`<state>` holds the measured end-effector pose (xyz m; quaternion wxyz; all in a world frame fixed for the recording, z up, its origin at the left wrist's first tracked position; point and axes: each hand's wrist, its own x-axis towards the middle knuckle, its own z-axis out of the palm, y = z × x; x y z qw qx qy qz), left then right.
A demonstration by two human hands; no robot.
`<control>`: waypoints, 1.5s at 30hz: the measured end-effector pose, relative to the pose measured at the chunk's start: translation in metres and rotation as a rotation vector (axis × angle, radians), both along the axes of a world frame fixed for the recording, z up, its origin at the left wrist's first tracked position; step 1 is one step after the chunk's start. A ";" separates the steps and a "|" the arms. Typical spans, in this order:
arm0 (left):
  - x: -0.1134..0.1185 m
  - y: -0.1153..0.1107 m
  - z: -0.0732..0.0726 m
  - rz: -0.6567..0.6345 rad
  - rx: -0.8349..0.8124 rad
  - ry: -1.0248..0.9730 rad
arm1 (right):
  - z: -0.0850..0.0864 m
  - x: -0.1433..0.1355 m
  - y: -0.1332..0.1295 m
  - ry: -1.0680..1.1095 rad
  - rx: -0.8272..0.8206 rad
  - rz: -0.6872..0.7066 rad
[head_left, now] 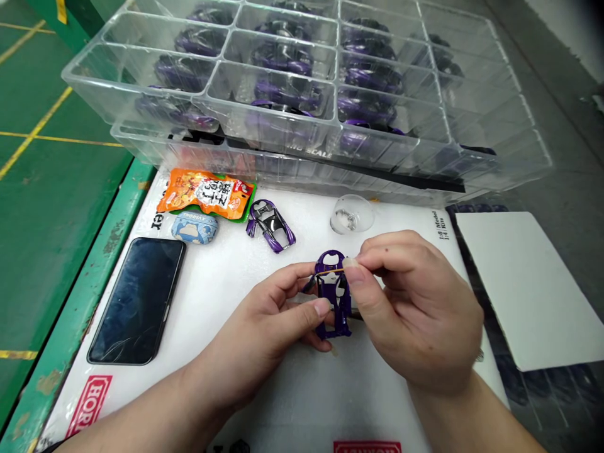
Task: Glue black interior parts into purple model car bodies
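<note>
My left hand (283, 311) grips a purple toy car body shell (331, 322) by its sides, with the open underside facing me. Between the thumb and forefinger of my right hand (415, 302) is a thin yellowish stick (330, 271), whose tip lies across the upper part of the shell. Whether the tip touches the shell I cannot tell. Just beyond my hands, a second purple car body shell (272, 225) rests on the white work surface (226, 277). Near it stands a small clear cup (352, 214) holding tiny pieces too small to name.
Stacked clear divided trays (330, 145) full of purple car shells span the back. On the left lie a smartphone (138, 301), a blue patterned case (194, 228) and an orange snack packet (204, 192). A white board (531, 286) is at the right edge.
</note>
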<state>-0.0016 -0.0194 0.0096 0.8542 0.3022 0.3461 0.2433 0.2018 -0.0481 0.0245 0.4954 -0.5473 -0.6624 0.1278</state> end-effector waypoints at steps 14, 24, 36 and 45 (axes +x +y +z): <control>0.000 0.001 0.000 -0.014 0.004 0.007 | 0.001 0.001 -0.002 -0.001 -0.011 0.000; 0.000 0.001 -0.001 -0.017 0.004 0.007 | 0.001 0.000 -0.001 0.003 -0.004 0.001; 0.000 0.001 0.000 -0.011 -0.007 -0.007 | 0.000 0.000 0.000 0.000 -0.006 0.005; 0.000 0.001 0.001 -0.004 -0.001 0.005 | 0.001 0.000 0.000 -0.004 0.003 -0.008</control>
